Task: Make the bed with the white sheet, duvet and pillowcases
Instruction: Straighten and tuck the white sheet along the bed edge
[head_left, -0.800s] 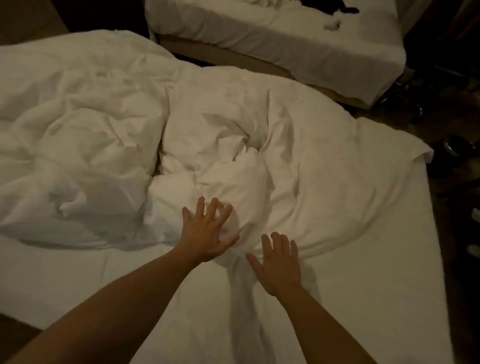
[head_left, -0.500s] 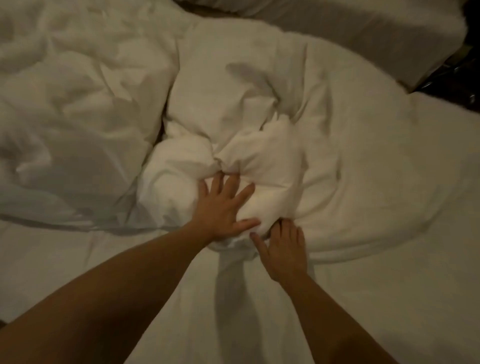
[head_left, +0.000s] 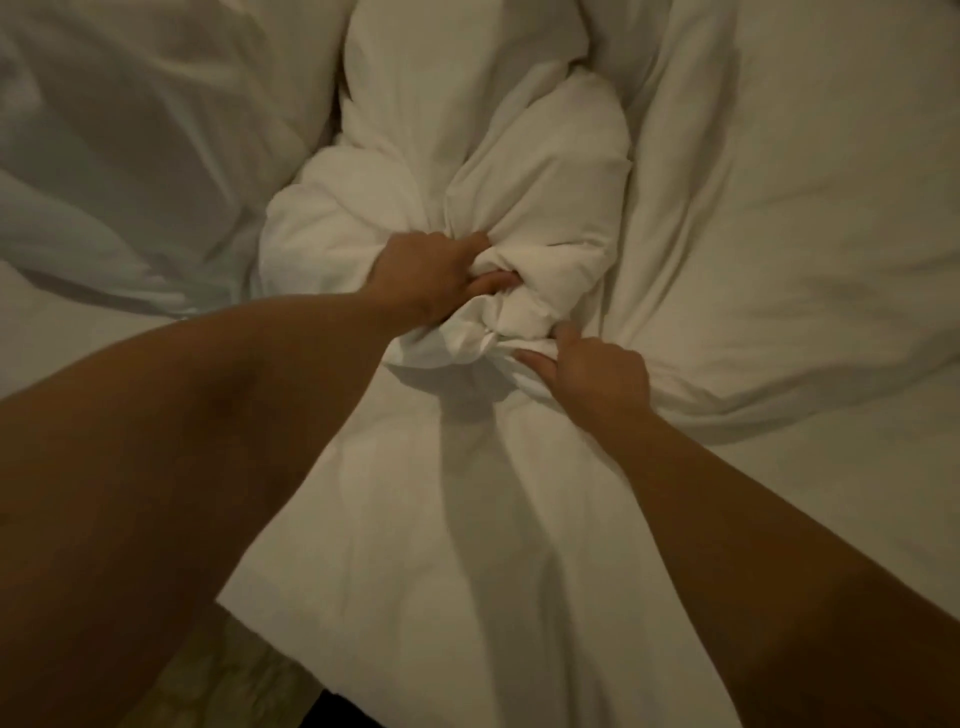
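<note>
A white duvet (head_left: 467, 130) lies bunched in a crumpled heap across the middle of the bed. My left hand (head_left: 431, 275) grips a wad of the duvet's near fold, fingers curled into the cloth. My right hand (head_left: 592, 371) pinches the same bunched fold a little lower and to the right, thumb and forefinger on the fabric. A white sheet (head_left: 467, 545) covers the mattress beneath my arms and shows long creases running toward me. No pillowcase is recognisable in the view.
More rumpled white bedding (head_left: 130, 145) fills the left side, and a smoother spread of it (head_left: 805, 208) lies to the right. The bed's near edge (head_left: 270, 639) shows at the bottom left, with patterned floor (head_left: 223, 680) below it.
Both hands went from lying flat and open on the duvet to curling closed on its near fold. The view has moved in much closer to the heap.
</note>
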